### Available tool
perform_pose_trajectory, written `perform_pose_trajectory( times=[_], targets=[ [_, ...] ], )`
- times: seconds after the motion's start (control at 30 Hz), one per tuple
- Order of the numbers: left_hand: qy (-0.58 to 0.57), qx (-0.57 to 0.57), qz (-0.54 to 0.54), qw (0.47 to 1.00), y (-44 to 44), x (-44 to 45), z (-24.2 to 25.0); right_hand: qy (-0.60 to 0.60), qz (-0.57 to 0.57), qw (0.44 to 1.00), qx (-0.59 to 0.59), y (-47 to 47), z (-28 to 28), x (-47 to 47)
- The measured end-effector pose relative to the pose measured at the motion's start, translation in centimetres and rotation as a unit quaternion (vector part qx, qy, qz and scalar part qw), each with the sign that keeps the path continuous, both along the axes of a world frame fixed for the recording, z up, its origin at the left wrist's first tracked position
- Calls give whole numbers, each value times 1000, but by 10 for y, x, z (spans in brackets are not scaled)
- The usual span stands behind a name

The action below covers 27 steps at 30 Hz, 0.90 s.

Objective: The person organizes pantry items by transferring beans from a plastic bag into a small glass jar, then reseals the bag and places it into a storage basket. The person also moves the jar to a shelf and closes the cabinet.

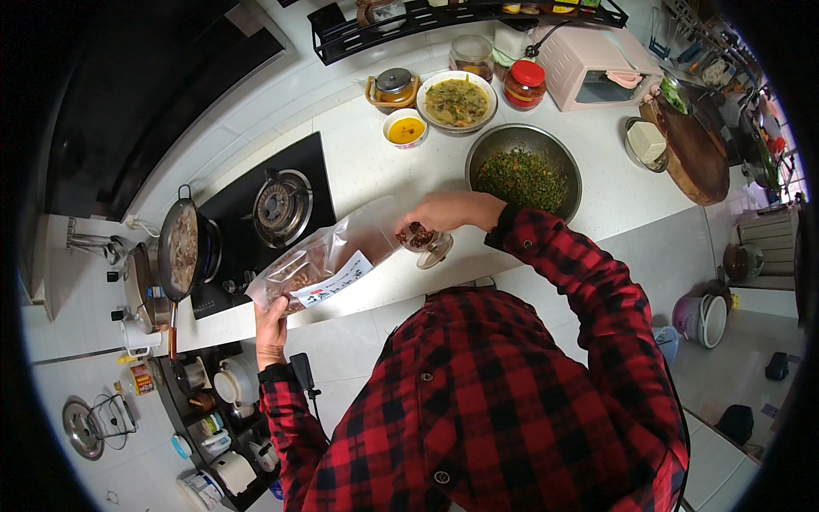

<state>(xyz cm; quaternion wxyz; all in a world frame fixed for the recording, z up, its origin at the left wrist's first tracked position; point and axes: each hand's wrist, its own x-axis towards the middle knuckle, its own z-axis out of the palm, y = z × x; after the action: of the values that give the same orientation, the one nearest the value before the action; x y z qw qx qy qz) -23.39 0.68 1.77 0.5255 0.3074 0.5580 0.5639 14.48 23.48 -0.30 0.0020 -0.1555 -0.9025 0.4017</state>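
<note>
My left hand [275, 325] grips the lower end of a clear plastic bag [329, 246] with a printed label and reddish-brown dried pieces inside. The bag lies slanted over the counter's front edge, its other end close to my right hand [441, 212]. That hand is over a small glass jar [419, 237] of dark red dried pieces; its fingertips are at the jar and the bag's end, and whether they hold anything is hidden. The jar's hinged glass lid [436, 252] hangs open beside it. Right behind my right wrist stands a steel bowl [571, 153] of chopped green filling with orange bits.
A wok [182, 246] of food sits on the gas hob [323, 185] at left. Behind are a bowl of soup [457, 101], a small bowl of yellow liquid [405, 130], a red-lidded jar [524, 85] and a pink toaster oven [598, 64]. Tofu [646, 142] and a round chopping board [691, 153] stand right.
</note>
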Motion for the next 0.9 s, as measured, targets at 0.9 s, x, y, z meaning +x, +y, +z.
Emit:
perform_pose_trajectory(
  times=[0.9],
  targets=[
    [2,18,-8,1000,2,6,5,-9,-11,1000,-3,-18,9,-17]
  ],
)
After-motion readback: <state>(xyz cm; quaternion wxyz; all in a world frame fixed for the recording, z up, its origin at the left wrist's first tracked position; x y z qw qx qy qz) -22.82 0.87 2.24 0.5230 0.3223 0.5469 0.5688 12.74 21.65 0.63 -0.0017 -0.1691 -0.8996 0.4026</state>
